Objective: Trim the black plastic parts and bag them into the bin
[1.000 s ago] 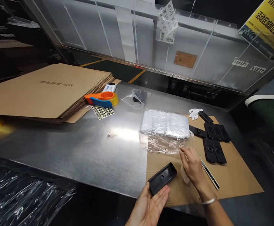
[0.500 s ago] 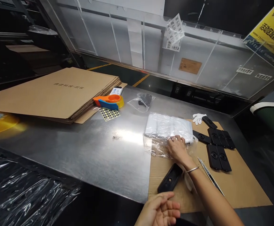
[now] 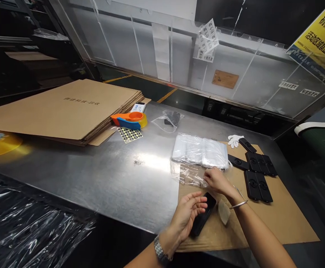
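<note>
My left hand (image 3: 189,214), with a watch on its wrist, has its fingers spread beside a hollow black casing (image 3: 204,219) and partly covers it. My right hand (image 3: 217,180) has its fingers curled together at the near edge of a clear plastic bag (image 3: 192,175). Whatever those fingers hold is hidden. White plastic-wrapped packs (image 3: 200,149) lie in the bag, just beyond the right hand. A small translucent beige piece (image 3: 224,212) rests on the cardboard sheet (image 3: 288,219) under the right wrist.
Several black casings (image 3: 259,186) lie to the right, near a white glove (image 3: 235,140). At left are stacked cardboard (image 3: 53,111), a tape dispenser (image 3: 131,121), a sticker sheet (image 3: 130,135) and a yellow tape roll (image 3: 2,144). A clear panel (image 3: 179,48) stands behind the metal table (image 3: 109,178).
My right hand has drawn back from the packs, its fingers now curled. My left hand has moved up and forward to the hollow casing. The right arm now hides the tweezers.
</note>
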The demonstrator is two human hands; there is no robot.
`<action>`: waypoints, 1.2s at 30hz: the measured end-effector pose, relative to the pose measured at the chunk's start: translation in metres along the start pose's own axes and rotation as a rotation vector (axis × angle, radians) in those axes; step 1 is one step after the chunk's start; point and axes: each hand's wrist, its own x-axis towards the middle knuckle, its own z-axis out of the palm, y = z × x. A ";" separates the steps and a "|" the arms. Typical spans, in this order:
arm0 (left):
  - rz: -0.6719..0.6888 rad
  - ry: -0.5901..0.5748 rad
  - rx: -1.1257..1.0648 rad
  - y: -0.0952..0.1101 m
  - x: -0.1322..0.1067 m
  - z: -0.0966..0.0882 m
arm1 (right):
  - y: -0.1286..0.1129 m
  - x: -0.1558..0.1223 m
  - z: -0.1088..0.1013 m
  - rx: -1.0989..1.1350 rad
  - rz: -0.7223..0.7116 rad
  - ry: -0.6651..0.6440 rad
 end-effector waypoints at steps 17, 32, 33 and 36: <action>0.253 -0.056 -0.121 0.006 0.007 0.001 | -0.064 -0.055 0.003 0.270 -0.226 0.166; 0.115 -0.028 -0.180 0.028 -0.019 -0.036 | -0.047 -0.063 0.015 1.204 0.278 0.002; 0.118 -0.023 -0.172 0.029 -0.020 -0.037 | -0.049 -0.064 0.012 1.229 0.275 -0.021; 0.126 -0.029 -0.137 0.031 -0.021 -0.039 | -0.052 -0.067 0.007 1.268 0.262 -0.068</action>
